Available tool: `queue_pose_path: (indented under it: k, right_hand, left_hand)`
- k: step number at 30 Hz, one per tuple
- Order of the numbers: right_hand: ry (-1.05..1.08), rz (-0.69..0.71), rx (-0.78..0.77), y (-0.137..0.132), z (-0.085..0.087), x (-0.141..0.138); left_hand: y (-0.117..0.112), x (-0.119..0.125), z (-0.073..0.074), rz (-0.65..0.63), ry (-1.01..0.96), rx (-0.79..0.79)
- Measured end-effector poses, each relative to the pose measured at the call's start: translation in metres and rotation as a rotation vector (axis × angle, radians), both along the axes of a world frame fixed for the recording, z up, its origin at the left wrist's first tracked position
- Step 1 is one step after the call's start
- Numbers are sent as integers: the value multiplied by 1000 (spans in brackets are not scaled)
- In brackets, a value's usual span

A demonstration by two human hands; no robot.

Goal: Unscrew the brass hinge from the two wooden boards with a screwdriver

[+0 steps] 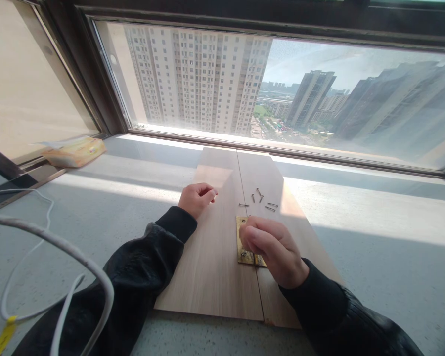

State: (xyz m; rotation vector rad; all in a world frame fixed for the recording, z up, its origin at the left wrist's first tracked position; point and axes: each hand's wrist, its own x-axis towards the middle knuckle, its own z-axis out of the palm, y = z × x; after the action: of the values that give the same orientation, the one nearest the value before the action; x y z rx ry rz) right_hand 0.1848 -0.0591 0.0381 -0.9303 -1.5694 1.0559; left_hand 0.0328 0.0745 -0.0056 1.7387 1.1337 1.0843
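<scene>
Two wooden boards lie side by side on a grey stone sill. A brass hinge sits across their seam. My right hand rests over the hinge with its fingers curled together; whether they pinch anything is hidden. Several small screws lie loose on the right board just beyond that hand. My left hand rests on the left board's edge, fingers curled in a loose pinch, and nothing shows in them.
A yellow tissue pack lies at the far left of the sill. White cables loop over the near left. The window frame runs right behind the boards.
</scene>
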Motion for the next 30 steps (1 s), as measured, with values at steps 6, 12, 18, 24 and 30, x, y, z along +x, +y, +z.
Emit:
queue_pose_path:
  k: [6,12,18,24,30]
  right_hand:
    - [140,50,-85,5,-6,6]
    - [161,-139,19,0,-16,2]
    - [232,64,-102,7,-13,2]
    - [79,-91,125,5,-13,5]
    - [-63,-93,211,3,-7,11]
  left_hand:
    - [-1,0,1,7,1,7]
    - [0,0,1,1,-1,3]
    - [0,0,1,-1,1,9]
    - [0,0,1,2,-7,6]
    - [0,0,-1,1,-19,7]
